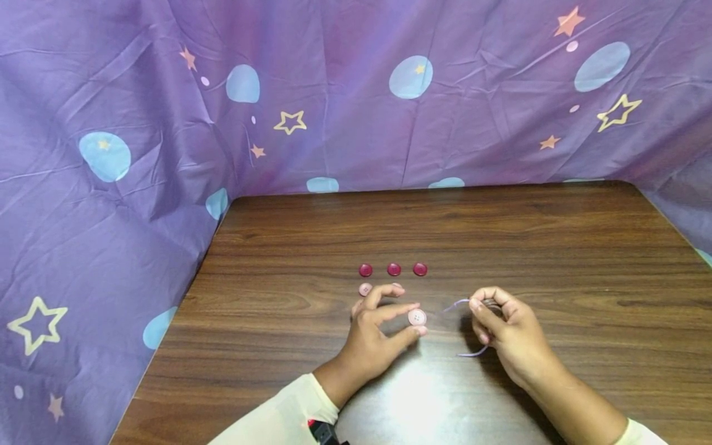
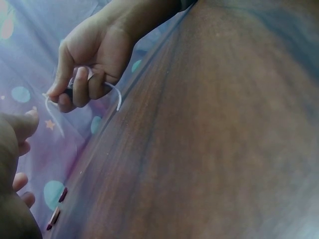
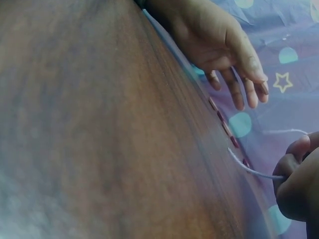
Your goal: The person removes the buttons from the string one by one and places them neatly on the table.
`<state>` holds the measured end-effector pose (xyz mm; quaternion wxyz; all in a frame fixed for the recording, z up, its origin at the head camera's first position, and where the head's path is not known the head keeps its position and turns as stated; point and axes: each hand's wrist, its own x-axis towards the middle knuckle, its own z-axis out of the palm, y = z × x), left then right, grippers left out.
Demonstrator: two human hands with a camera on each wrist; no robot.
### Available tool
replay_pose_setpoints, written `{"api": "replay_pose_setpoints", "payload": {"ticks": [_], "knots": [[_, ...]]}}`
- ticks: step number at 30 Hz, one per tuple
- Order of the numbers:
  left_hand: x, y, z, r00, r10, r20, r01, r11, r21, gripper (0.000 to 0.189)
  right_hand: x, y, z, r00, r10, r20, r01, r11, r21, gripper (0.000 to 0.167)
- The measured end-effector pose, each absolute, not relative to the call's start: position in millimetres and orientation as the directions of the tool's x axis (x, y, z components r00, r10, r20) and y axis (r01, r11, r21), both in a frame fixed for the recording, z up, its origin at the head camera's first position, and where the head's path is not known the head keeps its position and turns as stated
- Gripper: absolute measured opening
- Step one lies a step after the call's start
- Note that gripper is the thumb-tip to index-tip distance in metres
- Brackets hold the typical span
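Observation:
My left hand (image 1: 378,330) pinches a pale pink four-hole button (image 1: 417,317) by its edges, between thumb and index finger, raised over the table. To its right, my right hand (image 1: 508,327) grips a thin purple string (image 1: 457,305). One end sticks out from the thumb and index fingertip toward the button, apart from it; another end (image 1: 473,354) hangs below the curled fingers. Something dark shows within that hand in the left wrist view, too hidden to tell. Beyond the left hand lie a pink button (image 1: 364,289) and another pink button (image 1: 397,286), partly covered by a finger.
Three dark red buttons (image 1: 394,269) lie in a row behind the pink ones on the brown wood-grain table (image 1: 278,371). A purple cloth (image 1: 356,93) with stars and blue spots hangs behind and along the left side.

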<state>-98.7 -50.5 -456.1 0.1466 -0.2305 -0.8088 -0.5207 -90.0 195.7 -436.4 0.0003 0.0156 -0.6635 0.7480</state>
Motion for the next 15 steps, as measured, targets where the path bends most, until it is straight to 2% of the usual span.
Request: {"api": "replay_pose_setpoints", "payload": {"ticks": [10,15], "knots": [[-99.7,-50.0,-455.8,-0.842,0.198,0.501,0.539,0.330,0.775,0.036,-90.5,196.7,-436.0,-1.000,-0.013,0.002,0.000,-0.125,-0.992,0.012],[-98.7,-50.5,-453.1,-0.856,0.207,0.474,0.517,0.321,0.794,0.037,-90.8,196.9,-435.4,-1.000,-0.008,-0.011,0.012,-0.117,-0.993,0.013]]}}
